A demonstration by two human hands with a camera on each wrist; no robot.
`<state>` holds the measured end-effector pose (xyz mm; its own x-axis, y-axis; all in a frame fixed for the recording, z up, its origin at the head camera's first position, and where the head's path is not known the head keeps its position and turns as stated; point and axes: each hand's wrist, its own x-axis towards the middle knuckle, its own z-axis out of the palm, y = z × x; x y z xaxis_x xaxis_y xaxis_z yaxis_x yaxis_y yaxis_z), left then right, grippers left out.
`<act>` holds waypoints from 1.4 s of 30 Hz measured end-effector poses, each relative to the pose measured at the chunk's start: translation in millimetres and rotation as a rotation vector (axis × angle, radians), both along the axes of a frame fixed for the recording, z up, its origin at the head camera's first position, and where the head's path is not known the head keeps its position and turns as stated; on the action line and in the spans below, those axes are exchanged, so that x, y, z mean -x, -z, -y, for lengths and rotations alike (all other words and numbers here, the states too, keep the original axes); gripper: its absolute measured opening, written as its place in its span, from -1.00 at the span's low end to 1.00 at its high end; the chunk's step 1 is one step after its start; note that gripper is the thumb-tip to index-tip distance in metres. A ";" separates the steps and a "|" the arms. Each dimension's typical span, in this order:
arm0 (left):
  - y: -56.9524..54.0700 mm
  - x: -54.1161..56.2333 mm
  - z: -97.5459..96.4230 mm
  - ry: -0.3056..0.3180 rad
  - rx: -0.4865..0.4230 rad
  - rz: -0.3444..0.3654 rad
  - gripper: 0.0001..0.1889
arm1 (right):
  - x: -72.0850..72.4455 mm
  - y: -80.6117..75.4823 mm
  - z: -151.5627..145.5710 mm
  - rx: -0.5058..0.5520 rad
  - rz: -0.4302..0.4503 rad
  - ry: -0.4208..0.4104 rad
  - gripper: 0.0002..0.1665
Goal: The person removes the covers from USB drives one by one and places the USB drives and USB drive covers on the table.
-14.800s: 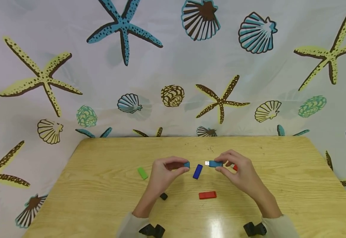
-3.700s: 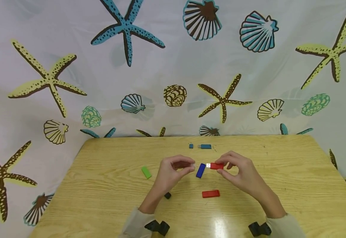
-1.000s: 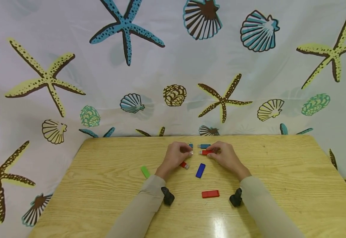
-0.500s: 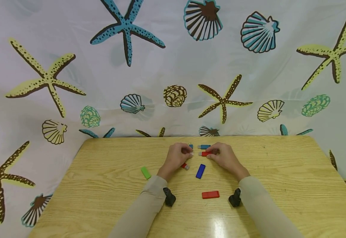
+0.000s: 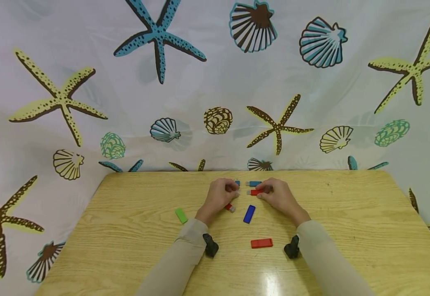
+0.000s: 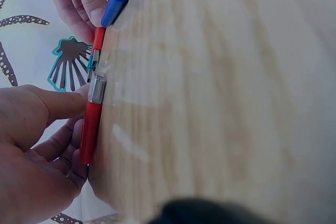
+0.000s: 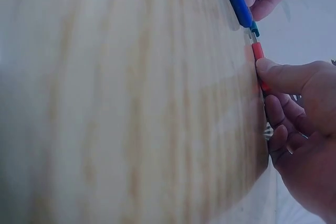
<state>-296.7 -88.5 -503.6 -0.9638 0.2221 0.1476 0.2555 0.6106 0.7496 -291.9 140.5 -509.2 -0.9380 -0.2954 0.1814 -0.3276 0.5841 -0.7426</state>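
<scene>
At the back of the table my right hand pinches a red USB stick, its metal plug pointing left. Facing it, my left hand pinches a small clear cap, mostly hidden by the fingertips. Just behind them lie a blue USB stick and its small blue cap, uncapped and apart. Under my left hand lies another red stick with a clear end, which appears large in the left wrist view. In the right wrist view my right thumb rests on the held red stick.
A dark blue stick lies between my forearms, with a red one nearer me. A green one lies left of my left wrist. The table's back edge meets a patterned curtain.
The blue stick and cap, earlier in my hands, now lie at the back. My hands have since carried the red stick and clear cap back beside them. Over the last half second they barely move.
</scene>
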 end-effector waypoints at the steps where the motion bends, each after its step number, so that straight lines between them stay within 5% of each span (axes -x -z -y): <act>1: 0.2 -0.3 0.2 -0.001 0.001 0.001 -0.90 | -0.3 0.6 0.0 0.005 -0.002 0.000 -0.79; 16: -11.2 -11.3 5.1 0.060 -0.061 0.003 -0.87 | -20.8 -13.3 -5.7 0.111 0.047 0.011 -0.73; 26: -20.1 -31.7 6.8 0.096 -0.139 0.066 -0.82 | -44.3 -28.6 -11.9 0.092 0.020 0.006 -0.69; 42: -29.9 -63.7 10.4 0.146 -0.141 -0.005 -0.76 | -76.6 -37.9 -19.9 0.083 -0.054 -0.016 -0.72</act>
